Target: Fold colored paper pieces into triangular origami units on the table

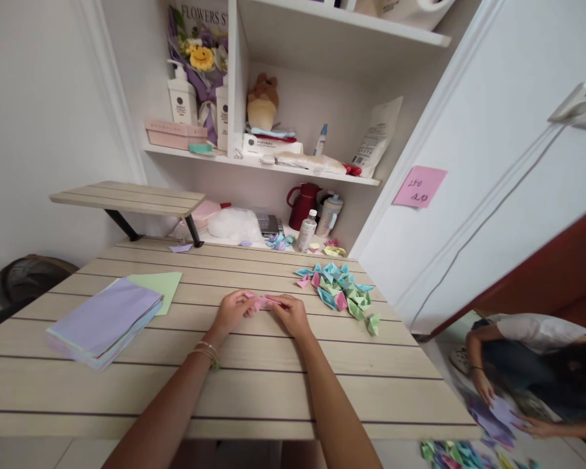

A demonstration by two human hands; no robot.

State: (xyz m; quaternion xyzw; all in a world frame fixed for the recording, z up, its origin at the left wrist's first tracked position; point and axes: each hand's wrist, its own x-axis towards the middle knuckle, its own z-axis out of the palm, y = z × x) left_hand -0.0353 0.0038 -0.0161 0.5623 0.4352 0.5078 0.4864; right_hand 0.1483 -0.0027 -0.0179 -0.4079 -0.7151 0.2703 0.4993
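Note:
Between my two hands, just above the middle of the table, is a small folded piece of pink paper (260,302). The fingers of my left hand (235,311) pinch its left end. My right hand (290,312) grips the right end between thumb and fingers. Parts of the paper are hidden by my fingertips. To the right lies a cluster of folded paper boats (339,286) in blue, green and pink. A stack of lilac and other coloured paper sheets (105,319) rests on the left, with a green sheet (159,286) partly under it.
A small raised shelf (131,197) stands at the back left. Behind the table are a clear bottle (306,231), a red jug (303,205) and a plastic bag (235,225). On the floor at right, another person (532,371) handles lilac paper beside several folded pieces (456,453).

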